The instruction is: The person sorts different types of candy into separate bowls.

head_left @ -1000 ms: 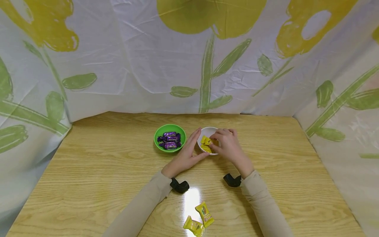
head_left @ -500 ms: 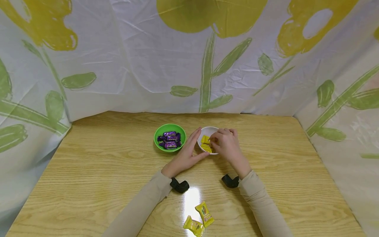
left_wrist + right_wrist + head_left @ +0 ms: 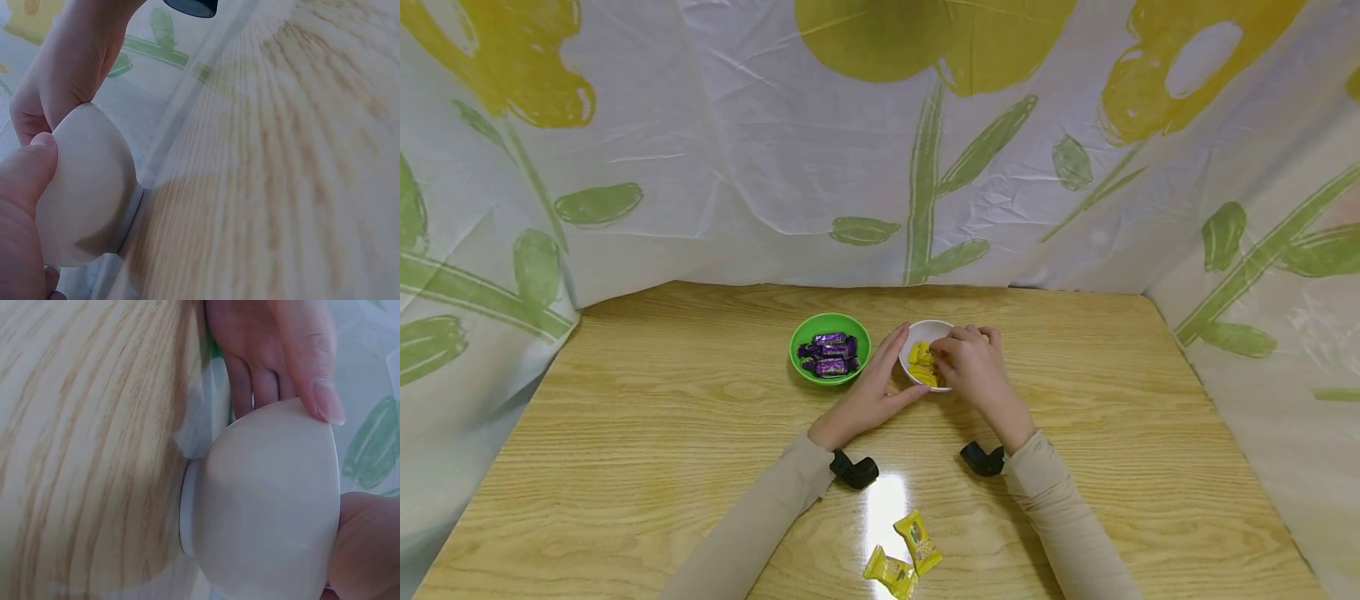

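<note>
A small white bowl (image 3: pixel 913 332) stands near the table's far side with several yellow-wrapped candies (image 3: pixel 922 353) in it. My left hand (image 3: pixel 872 385) holds this bowl from the left, thumb at its near rim and fingers along its far-left side. From the right, my right hand (image 3: pixel 976 367) reaches over the rim, its curled fingers (image 3: pixel 942 353) down among the candies. I cannot tell whether these fingertips pinch a candy. In the left wrist view the left thumb (image 3: pixel 41 156) lies against the bowl's outer wall; the right wrist view shows the left thumb's tip at the rim.
Left of the white bowl is a green bowl (image 3: pixel 799 372) with several purple-wrapped candies (image 3: pixel 831 353). Two yellow-wrapped candies (image 3: pixel 917 540) lie on the wooden table (image 3: pixel 662 433) toward the front, between my forearms. A flower-printed curtain (image 3: pixel 760 167) borders the table's back and sides.
My right hand and wrist have shifted slightly left, and the fingers have moved among the yellow candies, which have shifted a little. The left hand and the green bowl stay in place.
</note>
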### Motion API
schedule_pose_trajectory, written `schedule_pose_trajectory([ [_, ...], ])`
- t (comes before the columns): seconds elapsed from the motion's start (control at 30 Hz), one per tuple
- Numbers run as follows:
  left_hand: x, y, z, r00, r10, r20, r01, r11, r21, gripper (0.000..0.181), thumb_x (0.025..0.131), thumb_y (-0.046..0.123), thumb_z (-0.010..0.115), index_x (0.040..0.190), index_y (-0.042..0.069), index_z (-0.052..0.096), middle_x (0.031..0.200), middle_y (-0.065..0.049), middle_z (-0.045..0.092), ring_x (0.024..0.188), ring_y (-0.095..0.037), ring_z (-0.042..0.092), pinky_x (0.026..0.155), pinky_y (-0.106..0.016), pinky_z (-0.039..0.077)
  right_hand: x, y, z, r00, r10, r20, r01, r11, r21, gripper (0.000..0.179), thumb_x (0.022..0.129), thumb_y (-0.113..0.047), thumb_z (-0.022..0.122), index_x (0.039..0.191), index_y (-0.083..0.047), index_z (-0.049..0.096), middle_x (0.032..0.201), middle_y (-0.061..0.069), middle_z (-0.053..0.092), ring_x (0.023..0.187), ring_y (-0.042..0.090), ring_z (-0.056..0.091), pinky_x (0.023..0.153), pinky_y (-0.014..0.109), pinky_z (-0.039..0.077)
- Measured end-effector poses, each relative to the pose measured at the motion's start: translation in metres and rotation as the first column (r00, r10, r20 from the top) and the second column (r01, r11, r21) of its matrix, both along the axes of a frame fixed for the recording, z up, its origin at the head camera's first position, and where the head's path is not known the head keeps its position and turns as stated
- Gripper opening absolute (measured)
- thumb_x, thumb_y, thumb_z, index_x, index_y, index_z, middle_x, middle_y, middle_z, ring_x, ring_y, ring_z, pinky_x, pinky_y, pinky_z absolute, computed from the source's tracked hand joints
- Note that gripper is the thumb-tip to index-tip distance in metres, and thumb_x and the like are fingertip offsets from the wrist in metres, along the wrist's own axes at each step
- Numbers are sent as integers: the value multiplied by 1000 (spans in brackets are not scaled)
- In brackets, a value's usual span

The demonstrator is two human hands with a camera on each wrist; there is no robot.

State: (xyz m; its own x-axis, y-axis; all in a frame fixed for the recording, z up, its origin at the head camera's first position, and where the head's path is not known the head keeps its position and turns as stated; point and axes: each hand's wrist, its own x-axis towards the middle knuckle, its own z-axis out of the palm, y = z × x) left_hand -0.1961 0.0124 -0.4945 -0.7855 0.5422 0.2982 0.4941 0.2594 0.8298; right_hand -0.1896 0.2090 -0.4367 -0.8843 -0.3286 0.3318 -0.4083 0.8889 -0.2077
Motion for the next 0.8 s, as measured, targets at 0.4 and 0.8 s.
schedule_pose_trajectory([
  [0.4,0,0,-1,1000,-6,-1,6,1000,5,91,96,38,67,161,13,8,166,-9,10,151,-17,9,119,-46,20,7,0,10,999,36,-14,-37,996,-83,5,85,-11,79,90,-10,78,85,1,69,84,25,61,96,57,36],
  [0.8,-1,-1,-1,1000,-7,-10,7,1000,2,91,96,40,66,161,12,8,166,-7,9,151,-18,9,119,-48,20,49,-10,50,987,154,-36,-155,987,-37,7,83,-15,81,88,-11,77,82,-2,69,79,19,62,94,56,40],
])
